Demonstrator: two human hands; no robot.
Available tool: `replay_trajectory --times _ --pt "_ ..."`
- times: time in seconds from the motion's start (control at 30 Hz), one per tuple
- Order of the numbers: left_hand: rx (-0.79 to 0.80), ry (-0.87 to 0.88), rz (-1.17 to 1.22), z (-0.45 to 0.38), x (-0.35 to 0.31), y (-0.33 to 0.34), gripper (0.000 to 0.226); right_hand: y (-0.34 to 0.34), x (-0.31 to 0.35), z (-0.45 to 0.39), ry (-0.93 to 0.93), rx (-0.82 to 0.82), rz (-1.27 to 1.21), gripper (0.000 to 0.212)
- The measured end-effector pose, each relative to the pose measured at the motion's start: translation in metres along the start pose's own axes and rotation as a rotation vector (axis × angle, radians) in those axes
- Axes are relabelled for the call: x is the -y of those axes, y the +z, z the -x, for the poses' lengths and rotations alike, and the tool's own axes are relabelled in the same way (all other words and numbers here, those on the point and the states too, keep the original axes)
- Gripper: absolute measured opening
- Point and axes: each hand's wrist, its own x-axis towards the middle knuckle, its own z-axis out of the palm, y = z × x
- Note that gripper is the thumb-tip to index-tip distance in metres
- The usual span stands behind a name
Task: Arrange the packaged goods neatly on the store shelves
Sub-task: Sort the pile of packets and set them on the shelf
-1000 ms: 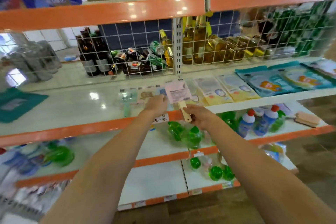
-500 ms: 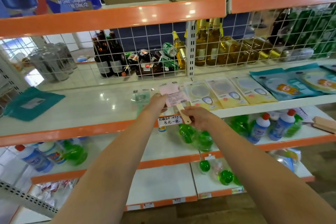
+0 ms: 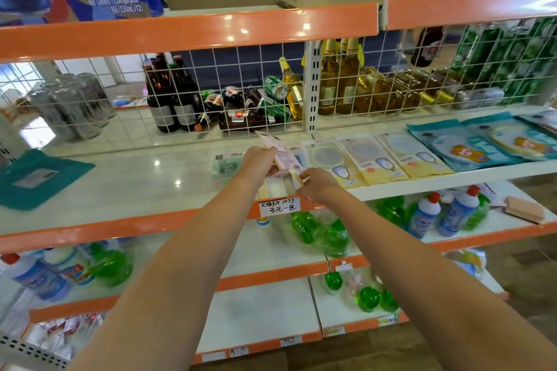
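Pink pack point(image 3: 278, 151) held over the shelf's point(image 3: 126, 178) front edge
Your left hand point(image 3: 259, 160) grips its side; your right hand point(image 3: 316, 183) pinches its handle

shelf point(image 3: 126, 187) under my reach: glossy white, painted metal by look, glossy orange edge. pink pack point(image 3: 281, 153): printed card, pale wood handle. yellow packs point(image 3: 361, 159): shiny plastic film. wire grid point(image 3: 241, 81): white-coated metal. bottles point(image 3: 171, 99): brown glass.

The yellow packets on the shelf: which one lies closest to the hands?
The leftmost yellow packet, with the round grey window; it lies right beside the right hand.
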Motion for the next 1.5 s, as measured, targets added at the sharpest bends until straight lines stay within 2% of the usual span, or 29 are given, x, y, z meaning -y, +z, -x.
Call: replay_trajectory --times 0.07,0.2,0.33,0.5,0.57,0.67,0.77,0.93,1.03,1.13,1.27,1.37,1.5 --pt "0.014 0.034 -0.037 0.005 -0.003 0.000 0.020 0.001 0.000 -0.003 0.011 0.011 -0.022 0.040" --pt "0.045 0.090 -0.172 0.008 -0.006 0.000 0.030 0.002 -0.002 -0.005 0.113 0.112 -0.367 0.037" --pt "0.035 0.125 -0.255 0.008 -0.006 -0.004 0.026 0.000 -0.001 -0.004 0.122 0.229 -0.585 0.019" --pt "-0.067 0.109 -0.381 0.002 -0.005 -0.014 0.029 -0.003 0.003 -0.005 0.134 0.345 -0.909 0.033" --pt "-0.103 0.069 -0.362 0.002 -0.004 -0.017 0.014 -0.003 0.002 -0.006 0.125 0.375 -0.966 0.033" --pt "-0.151 -0.006 -0.303 -0.003 0.001 -0.019 0.039 -0.004 0.002 -0.005 0.105 0.405 -1.029 0.030" --pt "-0.101 -0.107 -0.144 -0.002 0.003 -0.014 0.032 -0.005 -0.001 -0.003 0.099 0.441 -1.057 0.023" --pt "-0.038 -0.207 0.167 0.005 0.000 -0.004 0.007 -0.008 -0.010 -0.003 0.105 0.485 -1.023 0.016" --pt "-0.072 -0.209 0.237 0.007 -0.004 -0.002 0.022 -0.014 -0.014 -0.004 0.097 0.470 -0.911 0.013" --pt "-0.090 -0.188 0.219 0.005 -0.008 -0.002 0.026 -0.023 -0.016 -0.006 0.074 0.390 -0.789 0.016" --pt "-0.174 -0.157 0.144 -0.005 -0.005 -0.007 0.028 -0.027 -0.022 -0.018 0.003 0.178 -0.630 0.022" --pt "-0.218 -0.180 0.100 -0.013 0.003 -0.014 0.028 -0.027 -0.027 -0.026 -0.080 0.068 -0.404 0.022" --pt "-0.237 -0.221 0.038 -0.028 0.013 -0.025 0.015 -0.025 -0.035 -0.034 -0.194 -0.029 -0.134 0.024"
